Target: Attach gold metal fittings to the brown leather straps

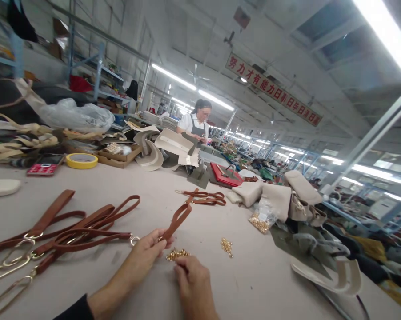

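My left hand [150,246] pinches the lower end of a brown leather strap loop [178,220], which tilts up and away over the table. My right hand [194,278] is closed, thumb against forefinger, at the near edge of a small heap of gold metal fittings [177,254]. Whatever sits between those fingertips is too small to make out. Left of my arm lie several brown leather straps [97,233] with gold oval rings. Beyond the held loop, more brown straps [209,198] rest on the table [120,284].
A second pile of gold fittings [226,247] lies to the right. Farther right are a bag of fittings [263,218] and cream bag parts [275,200]. Yellow tape [82,161], a cardboard tray [118,158] and a red calculator [42,170] line the back left. Another person [194,124] works beyond.
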`<state>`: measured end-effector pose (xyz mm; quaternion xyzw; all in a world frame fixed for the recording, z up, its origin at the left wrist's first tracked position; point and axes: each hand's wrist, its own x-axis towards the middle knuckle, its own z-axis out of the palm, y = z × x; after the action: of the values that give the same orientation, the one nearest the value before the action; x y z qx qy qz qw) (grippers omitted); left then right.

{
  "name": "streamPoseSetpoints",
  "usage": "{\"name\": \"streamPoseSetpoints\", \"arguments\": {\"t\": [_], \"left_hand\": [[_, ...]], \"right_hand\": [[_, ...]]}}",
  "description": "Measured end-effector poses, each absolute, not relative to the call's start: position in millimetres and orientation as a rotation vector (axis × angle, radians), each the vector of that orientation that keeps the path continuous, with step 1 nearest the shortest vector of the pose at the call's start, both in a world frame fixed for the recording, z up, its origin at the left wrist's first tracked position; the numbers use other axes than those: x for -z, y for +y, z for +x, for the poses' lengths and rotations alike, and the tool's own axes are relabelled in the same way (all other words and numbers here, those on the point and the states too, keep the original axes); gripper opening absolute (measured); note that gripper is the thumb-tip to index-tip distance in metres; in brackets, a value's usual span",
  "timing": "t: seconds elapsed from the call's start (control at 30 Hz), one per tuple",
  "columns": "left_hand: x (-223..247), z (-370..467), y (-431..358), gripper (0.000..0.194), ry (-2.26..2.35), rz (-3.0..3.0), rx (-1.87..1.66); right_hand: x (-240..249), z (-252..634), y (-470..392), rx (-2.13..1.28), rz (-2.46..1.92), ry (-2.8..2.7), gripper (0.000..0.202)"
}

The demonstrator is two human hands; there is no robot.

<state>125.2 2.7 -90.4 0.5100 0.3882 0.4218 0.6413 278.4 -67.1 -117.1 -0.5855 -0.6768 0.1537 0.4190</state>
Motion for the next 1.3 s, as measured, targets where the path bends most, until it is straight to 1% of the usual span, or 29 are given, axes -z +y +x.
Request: {"name": "streamPoseSetpoints", "arguments": {"t": [0.07,0.13,0.27,0.33,0.43,0.63,0.83,1.03,1.3], "left_hand": [[94.0,126.8,-0.3,0.041,0.868,1.166,-0.932],[96.1,130.3,-3.7,0.039,0.846,1.18,-0.898],[100.6,136.4,-9.1,0.035,0.782,1.251,-0.838],[102.0,137.3,-11.5,0.034,0.753,1.28,-0.817],[100.8,137.5,-15.2,0.033,0.704,1.304,-0.8],[95.7,137.6,-21.3,0.025,0.593,1.318,-0.782],[93.6,134.3,-23.7,0.029,0.541,1.432,-0.775],[89.2,133.9,-25.3,0.031,0.607,1.541,-0.789],[92.3,135.5,-24.2,0.032,0.639,1.475,-0.72]], "right_hand": [[111.1,285.6,-65.5,-0.61,-1.427,-1.427,0.017],[105.7,289.4,-64.1,-0.781,-1.364,-1.227,0.013],[100.7,289.9,-64.6,-1.006,-1.184,-1.079,0.026],[99.8,288.8,-65.9,-1.065,-1.154,-1.033,0.028],[98.7,287.3,-67.1,-1.095,-1.151,-0.968,0.028],[97.4,286.7,-67.0,-1.14,-1.165,-0.978,0.026],[95.3,287.4,-67.6,-1.076,-1.237,-1.085,0.018],[94.2,286.1,-69.7,-1.014,-1.188,-1.122,0.009],[98.7,286.5,-69.1,-1.064,-1.184,-1.068,0.007]]}}
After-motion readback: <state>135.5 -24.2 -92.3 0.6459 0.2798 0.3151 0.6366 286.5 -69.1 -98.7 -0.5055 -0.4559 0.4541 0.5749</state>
